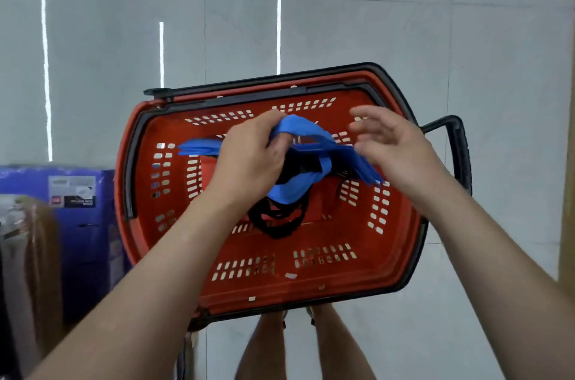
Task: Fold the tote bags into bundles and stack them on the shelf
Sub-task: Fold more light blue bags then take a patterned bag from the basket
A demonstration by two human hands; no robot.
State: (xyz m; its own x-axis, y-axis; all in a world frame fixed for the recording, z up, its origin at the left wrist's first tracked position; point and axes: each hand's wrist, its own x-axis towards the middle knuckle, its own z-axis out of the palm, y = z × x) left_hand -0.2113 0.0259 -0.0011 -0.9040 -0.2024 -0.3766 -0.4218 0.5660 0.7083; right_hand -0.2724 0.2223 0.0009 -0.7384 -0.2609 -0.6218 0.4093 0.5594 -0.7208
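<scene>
Fingers of the left hand [249, 158] are gripping a folded blue tote bag [306, 130] above a red basket [311, 284]; the right hand [393, 147] is hovering beside its right end, fingers spread, empty.

So the basket [280, 289] sits on the floor [466, 37], right in front of the person's legs [264, 348], with its handle [457, 146] sticking out to the right. The tote bag bundle [311, 130] is up over the middle of the basket, left hand [249, 161] gripping it, right hand [395, 149] just beside its right end. A tangle of straps [277, 224] lies in the basket bottom, underneath the bundle. A box [87, 239] stands left of the basket.
</scene>
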